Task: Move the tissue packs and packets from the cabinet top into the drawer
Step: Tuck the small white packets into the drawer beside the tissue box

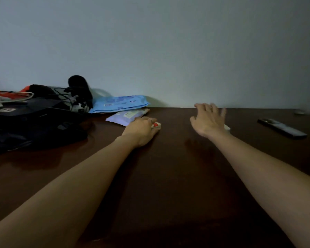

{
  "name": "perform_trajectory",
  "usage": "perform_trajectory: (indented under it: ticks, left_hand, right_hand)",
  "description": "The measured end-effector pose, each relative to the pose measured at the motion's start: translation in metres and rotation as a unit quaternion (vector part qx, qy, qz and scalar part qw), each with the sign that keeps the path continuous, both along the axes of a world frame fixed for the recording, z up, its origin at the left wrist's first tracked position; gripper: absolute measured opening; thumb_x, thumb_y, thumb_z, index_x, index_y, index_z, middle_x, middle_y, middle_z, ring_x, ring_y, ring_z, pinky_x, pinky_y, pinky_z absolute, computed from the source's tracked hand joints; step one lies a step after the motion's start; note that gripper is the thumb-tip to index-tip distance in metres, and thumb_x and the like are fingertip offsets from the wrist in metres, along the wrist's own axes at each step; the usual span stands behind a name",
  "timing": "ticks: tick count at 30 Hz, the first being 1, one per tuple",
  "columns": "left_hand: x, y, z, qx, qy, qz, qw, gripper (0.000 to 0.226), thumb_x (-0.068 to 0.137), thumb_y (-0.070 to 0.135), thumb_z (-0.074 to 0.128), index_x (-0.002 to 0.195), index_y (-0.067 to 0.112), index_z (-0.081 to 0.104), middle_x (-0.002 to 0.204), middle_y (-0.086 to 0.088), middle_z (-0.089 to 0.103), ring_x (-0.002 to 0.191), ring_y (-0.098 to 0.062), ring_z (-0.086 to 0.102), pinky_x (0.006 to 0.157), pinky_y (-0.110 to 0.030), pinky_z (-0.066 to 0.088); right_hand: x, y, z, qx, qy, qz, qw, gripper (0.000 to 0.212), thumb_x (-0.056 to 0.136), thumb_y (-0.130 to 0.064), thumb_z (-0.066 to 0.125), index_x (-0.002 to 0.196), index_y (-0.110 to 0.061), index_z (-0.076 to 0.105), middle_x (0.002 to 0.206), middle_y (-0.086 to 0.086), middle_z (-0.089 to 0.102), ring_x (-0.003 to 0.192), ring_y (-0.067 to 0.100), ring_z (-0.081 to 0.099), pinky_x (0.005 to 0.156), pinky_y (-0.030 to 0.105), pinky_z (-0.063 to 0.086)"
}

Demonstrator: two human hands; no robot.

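Observation:
On the dark wooden cabinet top (168,167), a large blue packet (120,102) leans near the wall, with a pale purple tissue pack (125,116) lying in front of it. My left hand (141,130) rests palm down on a small white pack with a red mark (157,125), fingers curled over it. My right hand (209,119) hovers with spread fingers over another small white pack (227,127), of which only a corner shows. The drawer is out of view.
A heap of dark bags, black cables and an orange strap (34,113) fills the left of the top. A dark remote control (282,128) lies at the right, with a small round object (299,112) behind it. The wall stands close behind.

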State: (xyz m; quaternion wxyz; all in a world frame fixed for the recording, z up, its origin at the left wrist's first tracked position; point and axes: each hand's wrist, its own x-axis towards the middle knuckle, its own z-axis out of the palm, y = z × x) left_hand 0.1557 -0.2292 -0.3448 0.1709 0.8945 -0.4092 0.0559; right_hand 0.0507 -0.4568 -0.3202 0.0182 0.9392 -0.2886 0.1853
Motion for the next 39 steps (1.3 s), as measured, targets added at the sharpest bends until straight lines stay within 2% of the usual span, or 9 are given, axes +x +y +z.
perform_trajectory:
  ticks: [3,14,18,23,27,31,33,36,39]
  left_hand:
    - [-0.018,0.001,0.001,-0.011,0.008,0.005,1.0,0.055,0.106,0.048,0.043,0.152,0.017,0.047,0.154,-0.011,0.048,0.14,-0.028,0.045,0.116,-0.043,0.037]
    - [-0.164,0.096,-0.001,0.004,0.046,0.092,0.995,0.058,0.105,0.038,0.037,0.16,0.02,0.03,0.158,-0.017,0.038,0.147,-0.034,0.031,0.117,-0.047,0.031]
    - [-0.246,0.161,-0.02,-0.125,-0.025,0.106,0.986,0.06,0.101,0.027,0.047,0.159,0.019,0.03,0.148,-0.018,0.041,0.134,-0.034,0.041,0.105,-0.043,0.042]
    - [-0.346,0.261,-0.101,-0.345,-0.064,0.136,0.926,0.085,0.087,0.022,0.071,0.155,0.036,0.023,0.144,0.003,0.033,0.098,-0.008,0.053,0.066,-0.018,0.049]
    - [-0.381,0.33,-0.203,-0.281,0.105,0.259,0.918,0.072,0.088,0.033,0.07,0.146,0.043,0.029,0.146,0.003,0.036,0.104,-0.018,0.061,0.076,-0.034,0.055]
    - [-0.386,0.374,-0.286,-0.191,0.221,0.341,0.894,0.063,0.091,0.039,0.068,0.146,0.036,0.037,0.151,-0.005,0.038,0.116,-0.028,0.061,0.092,-0.045,0.057]
    - [-0.382,0.384,-0.317,-0.152,0.237,0.368,0.886,0.055,0.093,0.044,0.064,0.144,0.038,0.043,0.155,-0.005,0.037,0.123,-0.031,0.059,0.096,-0.045,0.055]
    - [-0.374,0.388,-0.35,-0.124,0.264,0.371,0.882,0.048,0.094,0.043,0.062,0.139,0.04,0.048,0.155,-0.004,0.036,0.116,-0.029,0.064,0.09,-0.041,0.056]
    - [-0.367,0.39,-0.373,-0.116,0.281,0.389,0.87,0.051,0.092,0.038,0.063,0.14,0.037,0.048,0.153,-0.004,0.037,0.117,-0.03,0.062,0.091,-0.04,0.055]
  right_hand:
    - [-0.045,-0.021,-0.017,0.123,0.084,-0.073,0.986,0.063,0.1,-0.05,0.043,0.156,-0.027,0.028,0.162,0.009,0.03,0.144,0.038,0.033,0.112,0.058,0.032]
    - [-0.135,0.15,-0.019,0.13,-0.02,0.173,0.976,0.033,0.099,-0.029,0.054,0.132,-0.034,0.053,0.139,0.004,0.051,0.124,0.028,0.047,0.093,0.041,0.048]
    - [-0.192,0.216,-0.031,0.15,-0.116,0.247,0.95,0.038,0.094,-0.022,0.06,0.129,-0.032,0.053,0.129,-0.003,0.06,0.119,0.025,0.049,0.088,0.036,0.048]
    - [-0.277,0.299,-0.118,0.214,-0.353,0.306,0.858,0.078,0.07,-0.028,0.072,0.142,-0.029,0.04,0.126,-0.007,0.047,0.116,0.007,0.044,0.089,0.008,0.038]
    - [-0.307,0.341,-0.237,0.453,-0.153,0.206,0.853,0.067,0.075,-0.037,0.076,0.134,-0.039,0.045,0.127,-0.008,0.048,0.103,0.007,0.057,0.073,0.02,0.054]
    - [-0.303,0.363,-0.331,0.685,0.07,0.039,0.725,0.048,0.085,-0.031,0.076,0.127,-0.016,0.056,0.113,0.007,0.064,0.079,0.016,0.064,0.06,0.028,0.055]
    - [-0.292,0.371,-0.36,0.706,0.098,-0.001,0.701,0.032,0.085,-0.03,0.077,0.106,-0.009,0.066,0.097,0.01,0.068,0.068,0.019,0.062,0.054,0.026,0.053]
    - [-0.267,0.381,-0.389,0.681,0.1,-0.018,0.726,0.021,0.082,-0.033,0.074,0.087,-0.014,0.068,0.068,0.001,0.062,0.053,0.014,0.053,0.039,0.02,0.038]
    - [-0.237,0.395,-0.414,0.665,0.106,-0.004,0.739,0.024,0.083,-0.034,0.07,0.098,-0.014,0.068,0.07,0.001,0.061,0.064,0.017,0.057,0.054,0.023,0.042]
